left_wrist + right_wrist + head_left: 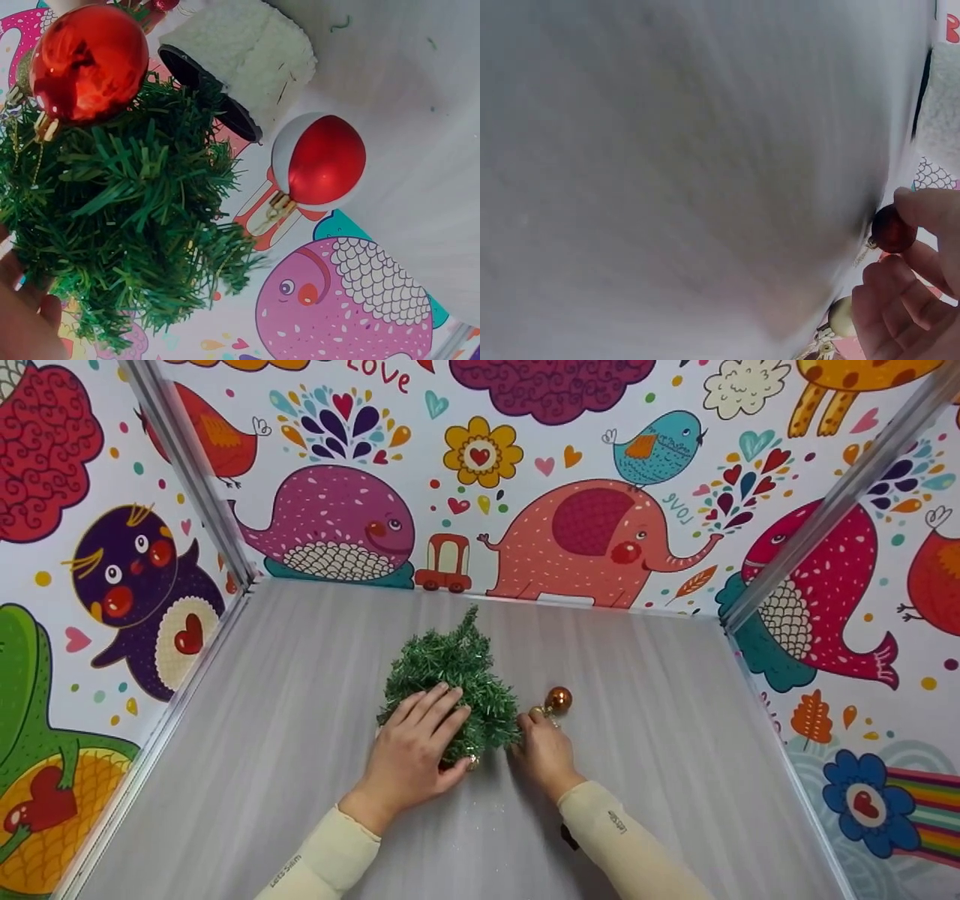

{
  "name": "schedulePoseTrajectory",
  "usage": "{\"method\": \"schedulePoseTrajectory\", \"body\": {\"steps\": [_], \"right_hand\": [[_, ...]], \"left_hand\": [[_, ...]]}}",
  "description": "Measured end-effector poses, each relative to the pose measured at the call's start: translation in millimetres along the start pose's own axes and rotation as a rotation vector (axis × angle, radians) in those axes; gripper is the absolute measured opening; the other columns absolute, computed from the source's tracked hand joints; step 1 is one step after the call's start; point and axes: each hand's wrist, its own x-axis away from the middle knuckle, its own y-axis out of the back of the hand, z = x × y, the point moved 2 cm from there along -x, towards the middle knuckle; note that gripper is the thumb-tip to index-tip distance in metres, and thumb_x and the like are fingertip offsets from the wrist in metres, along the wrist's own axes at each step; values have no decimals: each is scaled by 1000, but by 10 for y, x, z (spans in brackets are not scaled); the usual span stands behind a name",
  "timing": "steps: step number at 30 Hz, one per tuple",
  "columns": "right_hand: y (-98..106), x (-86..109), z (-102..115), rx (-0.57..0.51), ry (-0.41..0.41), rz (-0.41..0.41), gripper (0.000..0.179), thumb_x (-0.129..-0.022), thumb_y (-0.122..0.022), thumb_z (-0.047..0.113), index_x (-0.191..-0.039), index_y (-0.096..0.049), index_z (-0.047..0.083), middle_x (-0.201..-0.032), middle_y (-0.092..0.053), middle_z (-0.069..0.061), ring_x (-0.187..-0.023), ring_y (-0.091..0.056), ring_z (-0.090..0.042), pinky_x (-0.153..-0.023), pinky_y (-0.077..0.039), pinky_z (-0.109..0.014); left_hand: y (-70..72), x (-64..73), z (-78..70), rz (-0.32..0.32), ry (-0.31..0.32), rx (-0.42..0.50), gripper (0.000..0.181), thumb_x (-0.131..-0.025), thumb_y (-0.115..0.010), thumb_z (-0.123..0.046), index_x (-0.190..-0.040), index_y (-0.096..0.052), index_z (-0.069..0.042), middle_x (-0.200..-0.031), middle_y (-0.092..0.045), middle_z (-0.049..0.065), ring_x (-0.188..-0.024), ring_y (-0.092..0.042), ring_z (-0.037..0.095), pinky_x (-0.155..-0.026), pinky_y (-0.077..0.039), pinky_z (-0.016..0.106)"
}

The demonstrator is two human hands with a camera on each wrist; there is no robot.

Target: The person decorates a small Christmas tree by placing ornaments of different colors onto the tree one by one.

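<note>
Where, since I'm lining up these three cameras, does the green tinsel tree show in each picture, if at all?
Head: green tinsel tree near the centre, left hand resting on it.
Left wrist: it fills much of the left half.
Right wrist: not clearly visible.
Shared landmark: the printed wall, partly visible in all three.

I see remotely: left hand (411,750) on green tree (461,652); right hand (547,751) near copper bauble (559,700), table (660,735) beneath.

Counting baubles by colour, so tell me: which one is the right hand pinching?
The dark red bauble, between thumb and finger of the right hand; the gold bauble and coppery bauble lie outside that pinch.
</note>
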Motion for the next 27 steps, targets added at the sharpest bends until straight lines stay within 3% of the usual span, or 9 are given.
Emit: {"method": "schedulePoseTrajectory", "body": {"steps": [10,27], "right_hand": [[-17,16,-24,-64,31,-10,20,-77,-80,7,-89,-65,12,-88,-57,0,-73,-63,-22,-64,-54,-41],[20,3,-36,-110,34,25,18,-81,-80,9,-93,-68,10,-90,-57,-1,-79,-64,-22,-71,-54,-41]], "left_hand": [[39,44,52,-25,14,55,58,-78,-68,-40,-126,-63,-8,-142,-54,11,-137,-43,29,-112,-29,45],[85,94,113,-56,19,58,57,-75,-67,-36,-125,-63,-9,-148,-48,13,-136,-45,29,-111,-31,45]]}}
